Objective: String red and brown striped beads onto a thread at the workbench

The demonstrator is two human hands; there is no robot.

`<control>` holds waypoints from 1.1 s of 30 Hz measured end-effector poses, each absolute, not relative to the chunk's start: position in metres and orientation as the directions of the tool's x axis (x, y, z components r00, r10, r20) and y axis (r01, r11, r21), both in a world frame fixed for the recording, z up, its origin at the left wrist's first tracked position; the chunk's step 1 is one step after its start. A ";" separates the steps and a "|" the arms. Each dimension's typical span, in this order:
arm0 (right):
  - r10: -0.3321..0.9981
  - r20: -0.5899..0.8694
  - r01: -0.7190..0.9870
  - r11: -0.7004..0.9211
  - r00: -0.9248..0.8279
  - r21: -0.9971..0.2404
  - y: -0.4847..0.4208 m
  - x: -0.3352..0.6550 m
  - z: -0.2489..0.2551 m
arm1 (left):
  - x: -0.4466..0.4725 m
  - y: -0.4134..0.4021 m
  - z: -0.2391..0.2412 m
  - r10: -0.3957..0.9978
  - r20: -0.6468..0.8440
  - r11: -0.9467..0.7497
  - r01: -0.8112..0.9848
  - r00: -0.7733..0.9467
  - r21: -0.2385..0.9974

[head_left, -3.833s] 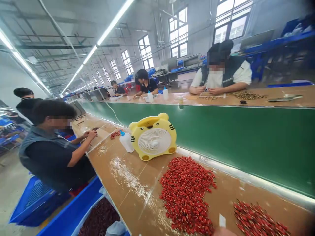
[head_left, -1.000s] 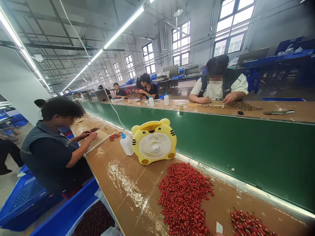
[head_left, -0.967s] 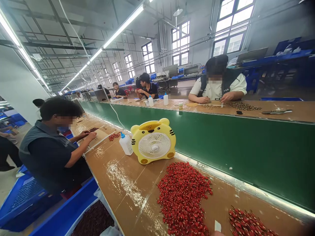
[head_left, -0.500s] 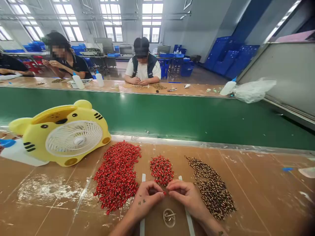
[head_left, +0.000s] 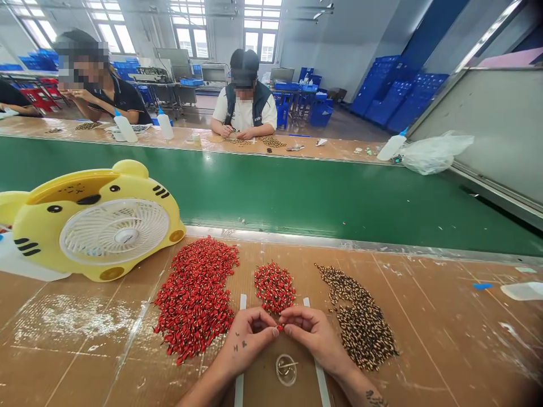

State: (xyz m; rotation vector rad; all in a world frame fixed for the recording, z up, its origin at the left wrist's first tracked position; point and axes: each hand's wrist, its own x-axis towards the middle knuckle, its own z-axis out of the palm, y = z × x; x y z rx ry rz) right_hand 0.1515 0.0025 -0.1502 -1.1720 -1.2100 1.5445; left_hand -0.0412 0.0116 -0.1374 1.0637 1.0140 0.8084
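Note:
Between my fingertips sits a small red piece (head_left: 280,327), pinched by my left hand (head_left: 250,342). My right hand (head_left: 318,342) is closed in a pinch against the same piece; whatever else its fingertips hold is too small to make out. Just beyond the hands lies a small heap of red pieces (head_left: 275,287) with pale tips. A larger heap of the same red pieces (head_left: 197,297) spreads to the left. Small black-and-gold pieces (head_left: 365,325) form a curved heap on the right. Below my hands stands a round clear dish (head_left: 287,379) with a thin stick in it.
A yellow animal-faced fan (head_left: 99,220) stands at the left, a white bottle (head_left: 29,263) behind it. Pale tape strips (head_left: 323,384) flank the dish. Past the table runs a green belt (head_left: 271,198); co-workers (head_left: 245,107) sit across it. A blue scrap (head_left: 482,286) lies right.
My hands have drawn together, and the right fingertips now meet the red piece at the left fingertips. The view has shifted slightly, moving the fan and heaps a little left in the picture.

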 end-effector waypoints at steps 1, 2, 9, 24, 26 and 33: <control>0.963 -0.161 -0.049 -0.175 -0.214 -0.983 0.003 0.151 -0.149 | -0.041 0.012 -0.137 0.904 -0.261 0.296 -0.056 0.338 0.954; 0.966 -0.152 -0.037 -0.163 -0.210 -0.986 0.003 0.151 -0.148 | -0.041 0.011 -0.137 0.905 -0.260 0.296 -0.058 0.337 0.953; 0.972 -0.162 0.042 -0.157 -0.169 -0.987 0.001 0.151 -0.143 | -0.041 0.007 -0.139 0.942 -0.199 0.195 0.044 0.270 0.980; 0.951 0.183 0.506 0.289 -0.248 -0.813 -0.004 0.152 -0.135 | -0.039 0.003 -0.139 0.968 0.061 -0.145 0.343 0.244 0.928; 0.940 0.216 0.529 0.327 -0.262 -0.783 -0.004 0.152 -0.137 | -0.038 0.002 -0.142 0.967 0.076 -0.164 0.371 0.242 0.914; 0.895 0.304 0.558 0.442 -0.326 -0.702 -0.006 0.152 -0.140 | -0.036 0.001 -0.145 0.961 0.104 -0.209 0.428 0.255 0.879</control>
